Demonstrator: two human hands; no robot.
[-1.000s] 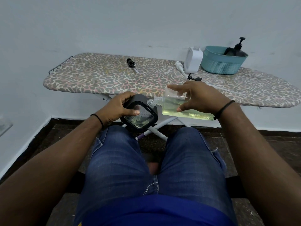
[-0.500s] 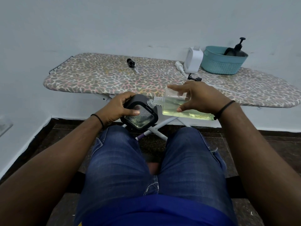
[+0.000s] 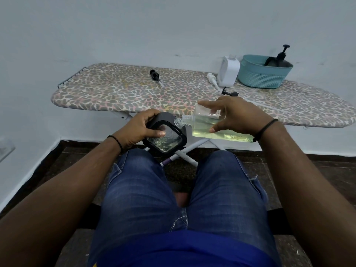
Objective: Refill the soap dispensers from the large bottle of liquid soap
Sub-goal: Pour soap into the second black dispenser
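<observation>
My left hand (image 3: 138, 130) grips a black, square soap dispenser (image 3: 167, 138) with a clear window, held above my left knee. My right hand (image 3: 231, 114) holds a clear bottle (image 3: 217, 130) of yellow-green liquid soap, tipped on its side. Its open threaded neck (image 3: 184, 120) touches the dispenser's upper right corner. Whether soap is flowing cannot be made out.
An ironing board (image 3: 115, 93) with a leopard-print cover stands in front of me. On it lie a black pump head (image 3: 155, 74), a white pump (image 3: 212, 79), another black pump (image 3: 229, 92) and a white dispenser (image 3: 228, 72). A teal basket (image 3: 260, 78) holds a black pump dispenser (image 3: 279, 60).
</observation>
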